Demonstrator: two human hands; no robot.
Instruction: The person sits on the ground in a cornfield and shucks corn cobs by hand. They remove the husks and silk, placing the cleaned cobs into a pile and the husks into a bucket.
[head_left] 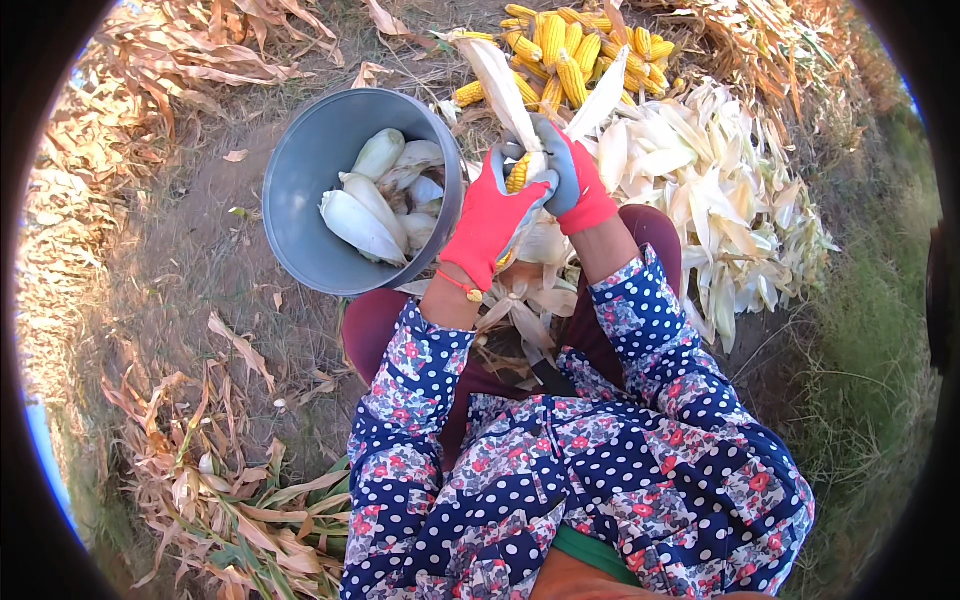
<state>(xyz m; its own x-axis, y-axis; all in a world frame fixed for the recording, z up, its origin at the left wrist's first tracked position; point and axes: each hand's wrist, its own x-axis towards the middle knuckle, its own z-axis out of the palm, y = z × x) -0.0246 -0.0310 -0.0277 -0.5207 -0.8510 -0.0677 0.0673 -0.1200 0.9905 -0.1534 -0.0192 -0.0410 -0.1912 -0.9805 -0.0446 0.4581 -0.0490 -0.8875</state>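
Observation:
Between my gloved hands is an ear of corn, its yellow kernels partly bare and pale husk leaves sticking up from it. My left hand, in a red and grey glove, is closed round the ear from the left. From the right, my right hand, gloved alike, grips the same ear and its husk. Just left of my hands stands a grey bucket with several ears still in their husks inside. Part of the held ear is hidden by the gloves.
Beyond my hands lies a pile of bare yellow corn cobs. A heap of stripped pale husks spreads to the right. Dry stalks lie at the near left, and green grass grows at the right. Husks also lie between my legs.

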